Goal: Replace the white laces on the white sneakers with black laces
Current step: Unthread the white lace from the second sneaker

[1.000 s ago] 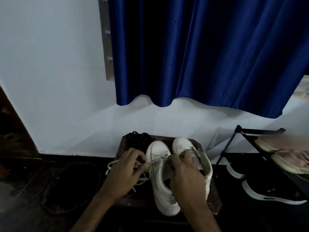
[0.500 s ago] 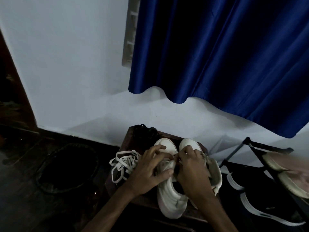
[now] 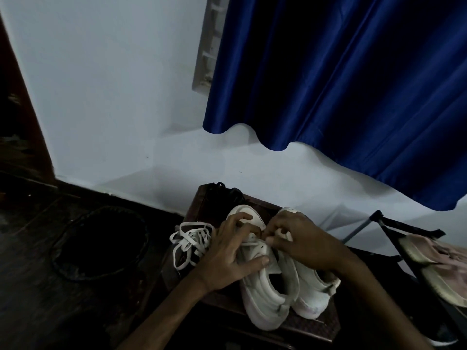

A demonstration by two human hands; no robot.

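Unlacing: on the counter (image 3: 316,327) the left grip (image 3: 227,253) holds a white sneaker (image 3: 262,294) while the right grip (image 3: 298,238) pinches its lace (image 3: 252,243). Next, probably, pull it free; black laces (image 3: 227,195) lie behind.

Dark stool (image 3: 316,324) — white sneakers (image 3: 267,294), loose white laces (image 3: 188,242), black laces (image 3: 227,195).
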